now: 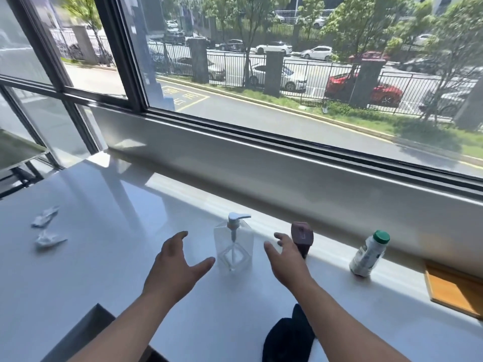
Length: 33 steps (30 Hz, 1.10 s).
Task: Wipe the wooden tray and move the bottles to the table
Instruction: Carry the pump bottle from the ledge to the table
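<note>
Head view: your left hand [175, 265] and right hand [287, 259], fingers spread and empty, flank the clear pump bottle [233, 246] on the white table [104, 257]; wooden tray [454, 288] at three o'clock.

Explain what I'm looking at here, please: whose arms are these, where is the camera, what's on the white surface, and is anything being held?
There is no machine here. A person wears one wide-angle camera on the head, looking forward and down, so the two bare arms coming in from the bottom are their own.

Both hands are open and empty. The left hand and the right hand flank a clear square pump bottle without touching it.

On the white table by the window there are also a dark maroon-capped bottle just behind the right hand, a white bottle with a green cap, two crumpled white wrappers, a dark cloth near the bottom edge, and a wooden tray at the far right, partly out of frame.
</note>
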Available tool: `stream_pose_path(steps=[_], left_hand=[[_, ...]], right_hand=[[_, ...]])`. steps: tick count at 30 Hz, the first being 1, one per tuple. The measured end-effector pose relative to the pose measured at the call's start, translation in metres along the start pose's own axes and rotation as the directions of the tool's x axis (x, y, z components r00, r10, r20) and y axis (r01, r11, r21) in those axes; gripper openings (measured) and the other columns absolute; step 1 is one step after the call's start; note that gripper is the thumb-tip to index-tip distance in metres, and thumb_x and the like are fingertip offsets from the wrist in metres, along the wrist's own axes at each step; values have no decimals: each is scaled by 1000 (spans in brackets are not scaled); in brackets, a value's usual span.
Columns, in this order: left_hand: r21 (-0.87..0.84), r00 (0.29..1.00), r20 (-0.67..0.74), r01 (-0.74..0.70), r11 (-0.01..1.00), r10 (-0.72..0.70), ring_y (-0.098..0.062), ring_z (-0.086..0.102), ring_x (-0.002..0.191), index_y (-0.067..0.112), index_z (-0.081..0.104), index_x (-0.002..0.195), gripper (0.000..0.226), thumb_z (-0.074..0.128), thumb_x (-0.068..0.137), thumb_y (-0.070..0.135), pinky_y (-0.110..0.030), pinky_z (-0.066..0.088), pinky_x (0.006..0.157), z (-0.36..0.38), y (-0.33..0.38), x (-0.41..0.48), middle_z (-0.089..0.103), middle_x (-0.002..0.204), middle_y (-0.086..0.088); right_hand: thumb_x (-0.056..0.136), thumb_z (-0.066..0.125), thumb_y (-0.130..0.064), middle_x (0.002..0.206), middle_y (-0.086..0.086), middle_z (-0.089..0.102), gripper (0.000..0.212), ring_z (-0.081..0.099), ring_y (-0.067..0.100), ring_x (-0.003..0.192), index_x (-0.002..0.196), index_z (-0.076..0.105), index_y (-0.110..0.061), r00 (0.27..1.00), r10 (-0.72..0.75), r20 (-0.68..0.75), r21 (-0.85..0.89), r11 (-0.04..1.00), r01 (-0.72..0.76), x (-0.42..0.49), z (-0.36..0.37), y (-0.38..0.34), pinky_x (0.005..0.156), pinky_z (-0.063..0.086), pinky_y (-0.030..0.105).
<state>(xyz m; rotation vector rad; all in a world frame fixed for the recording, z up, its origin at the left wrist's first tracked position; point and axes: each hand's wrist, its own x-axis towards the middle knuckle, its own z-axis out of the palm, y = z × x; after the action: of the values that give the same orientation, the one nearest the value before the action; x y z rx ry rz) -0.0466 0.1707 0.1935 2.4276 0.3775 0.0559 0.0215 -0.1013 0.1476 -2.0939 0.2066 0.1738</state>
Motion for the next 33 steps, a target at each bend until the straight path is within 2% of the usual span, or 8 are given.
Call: stream_pose_path(steps=[4, 9, 13, 16, 18, 22, 27, 33], left_hand=[[28, 997, 80, -14, 1000, 12, -17, 38, 144, 38, 21, 157, 110, 69, 68, 80, -42, 46, 106, 26, 16, 38, 27, 164, 10], [48, 990, 144, -13, 999, 6, -13, 29, 148, 41, 22, 157, 120, 75, 58, 84, -36, 40, 105, 69, 29, 98, 23, 165, 16], [89, 974, 226, -9, 996, -11, -20, 32, 146, 44, 25, 153, 119, 83, 55, 75, -43, 43, 109, 114, 25, 130, 25, 165, 13], [117, 981, 192, -46, 992, 23, -20, 47, 129, 46, 29, 144, 101, 84, 60, 59, -44, 55, 91, 131, 19, 140, 38, 148, 14], [107, 988, 148, -68, 992, 52, -16, 51, 119, 49, 32, 140, 94, 82, 60, 56, -41, 57, 83, 130, 16, 143, 44, 135, 15], [73, 996, 94, -8, 997, 1, -8, 48, 120, 49, 36, 140, 93, 76, 58, 68, -34, 52, 85, 94, 7, 140, 46, 132, 21], [44, 999, -35, 12, 999, -11, -1, 48, 112, 55, 39, 134, 87, 73, 57, 75, -25, 44, 76, 11, -19, 117, 46, 123, 29], [10, 971, -233, 52, 999, -49, 0, 47, 110, 59, 32, 135, 93, 72, 54, 78, -27, 43, 80, -133, -82, 48, 42, 124, 31]], right_hand=[[99, 52, -55, 149, 3, 54, 52, 56, 19, 125, 145, 49, -30, 991, 127, 29, 55, 990, -128, 48, 11, 12, 87, 39, 31], [102, 37, -58, 121, -4, 61, 49, 58, 15, 96, 134, 58, -27, 954, 278, 112, 120, 949, -290, 110, 38, 28, 77, 44, 33], [99, 35, -61, 121, -10, 61, 41, 62, 21, 112, 123, 61, -40, 874, 381, 301, 209, 868, -450, 130, 78, 52, 103, 49, 42], [93, 34, -69, 79, 3, 70, 50, 58, 17, 79, 94, 66, -30, 808, 431, 402, 249, 798, -549, 131, 98, 62, 80, 47, 36], [93, 35, -74, 87, 3, 72, 52, 63, 18, 85, 99, 66, -33, 779, 459, 426, 282, 751, -597, 131, 105, 60, 80, 51, 36], [97, 38, -72, 105, -18, 64, 30, 68, 24, 103, 98, 58, -49, 793, 430, 431, 294, 764, -574, 123, 113, 28, 88, 54, 37], [100, 38, -69, 126, -2, 65, 45, 71, 27, 105, 128, 57, -40, 800, 336, 498, 271, 816, -511, 89, 140, -50, 93, 56, 39], [101, 41, -66, 111, -9, 65, 41, 72, 27, 103, 124, 60, -37, 832, 127, 539, 281, 905, -320, -5, 204, -162, 89, 57, 40]])
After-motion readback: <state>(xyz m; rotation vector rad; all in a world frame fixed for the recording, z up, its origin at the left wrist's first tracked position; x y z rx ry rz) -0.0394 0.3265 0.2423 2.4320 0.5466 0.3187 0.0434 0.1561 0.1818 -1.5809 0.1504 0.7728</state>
